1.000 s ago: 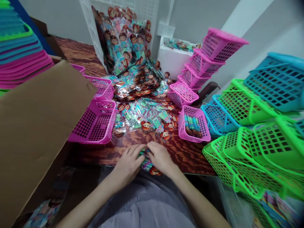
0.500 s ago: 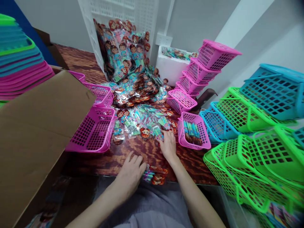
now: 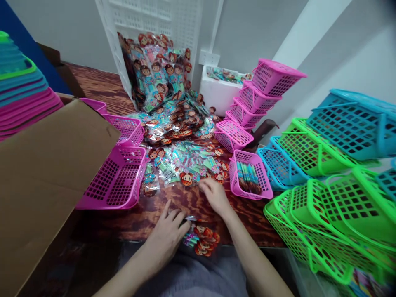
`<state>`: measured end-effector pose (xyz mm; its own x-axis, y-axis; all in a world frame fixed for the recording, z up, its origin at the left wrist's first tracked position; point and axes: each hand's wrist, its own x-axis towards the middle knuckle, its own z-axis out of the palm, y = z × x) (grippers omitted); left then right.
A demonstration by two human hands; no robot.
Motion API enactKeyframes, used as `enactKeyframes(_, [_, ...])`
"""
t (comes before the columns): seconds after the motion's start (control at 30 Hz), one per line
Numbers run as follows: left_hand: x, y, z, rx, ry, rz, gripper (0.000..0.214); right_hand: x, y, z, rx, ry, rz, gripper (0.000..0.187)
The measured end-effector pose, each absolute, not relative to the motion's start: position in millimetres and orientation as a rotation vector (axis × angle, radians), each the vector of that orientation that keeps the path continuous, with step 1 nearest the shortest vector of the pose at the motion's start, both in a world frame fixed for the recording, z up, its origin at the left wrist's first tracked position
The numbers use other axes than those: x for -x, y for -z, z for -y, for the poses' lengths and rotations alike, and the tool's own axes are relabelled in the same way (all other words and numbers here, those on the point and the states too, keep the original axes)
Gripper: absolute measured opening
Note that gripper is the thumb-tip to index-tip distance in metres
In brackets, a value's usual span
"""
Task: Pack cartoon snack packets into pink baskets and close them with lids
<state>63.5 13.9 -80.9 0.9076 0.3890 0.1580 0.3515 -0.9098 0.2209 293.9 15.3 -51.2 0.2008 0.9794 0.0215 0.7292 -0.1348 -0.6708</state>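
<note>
My left hand [image 3: 168, 231] is low over the near table edge, index finger stretched out and the thumb against a small bundle of clear packets [image 3: 202, 240]. Red-haired cartoon heads and turquoise and purple pieces show in the bundle; its left ends are hidden under the hand. Farther forward, my right hand [image 3: 215, 197] has its fingers curled together at the front of a loose spread of similar packets [image 3: 194, 159]. Anything between those fingertips is hidden. Right of this hand, a pink basket [image 3: 266, 177] holds a row of packets with turquoise pieces.
Pink baskets [image 3: 136, 192] and a cardboard box flap [image 3: 62, 148] stand left. Behind are a heaped white crate [image 3: 116, 57] and a white foam box [image 3: 213, 90]. Stacked pink baskets [image 3: 262, 78], blue baskets [image 3: 349, 123] and green baskets [image 3: 349, 198] line the right.
The view has tilted up slightly. My right fingertips have drawn together and moved a little left off the packet they touched. More of the bundle shows beside my left hand.
</note>
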Motion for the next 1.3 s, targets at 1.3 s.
enactKeyframes(1.3, [-61, 72, -3, -2.759, -0.115, -0.680, 0.051, -297, 51, 10, 2.238, -0.401, 2.004, 0.016])
